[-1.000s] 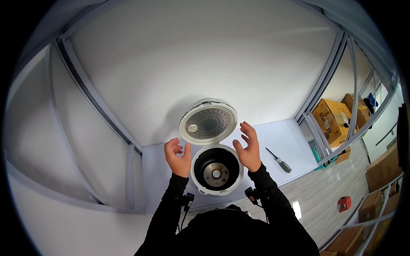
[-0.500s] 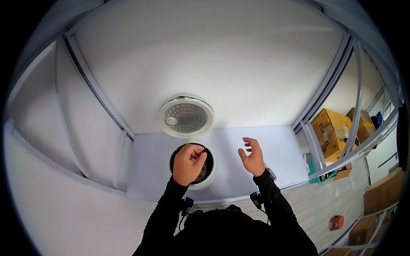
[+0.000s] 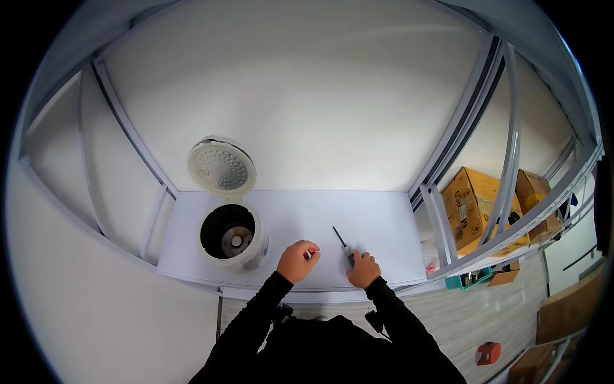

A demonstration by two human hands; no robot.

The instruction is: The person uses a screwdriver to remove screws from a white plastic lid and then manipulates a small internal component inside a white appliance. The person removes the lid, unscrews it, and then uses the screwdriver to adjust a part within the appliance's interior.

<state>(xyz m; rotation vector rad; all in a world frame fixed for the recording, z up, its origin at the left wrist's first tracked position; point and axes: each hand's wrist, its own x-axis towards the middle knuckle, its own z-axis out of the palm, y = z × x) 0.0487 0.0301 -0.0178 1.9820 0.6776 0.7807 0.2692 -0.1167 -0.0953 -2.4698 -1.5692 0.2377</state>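
My right hand is closed around the grey handle of a screwdriver on the white tabletop, its thin dark shaft angled away from me. My left hand is curled just left of it, fingers drawn toward the thumb; whether it holds anything is hidden. To its left stands a white rice cooker, its lid raised against the pale back panel and its dark inside showing a round metal plate with a central knob.
A grey metal frame borders the workspace. At the right lie cardboard boxes, a clear plastic bag and a teal bin with items inside. A red object sits on the floor at lower right.
My hands have left the cooker and moved down and rightward relative to it; my right hand now grips the screwdriver. My left hand's fingers have curled. The view has shifted, placing the cooker farther left.
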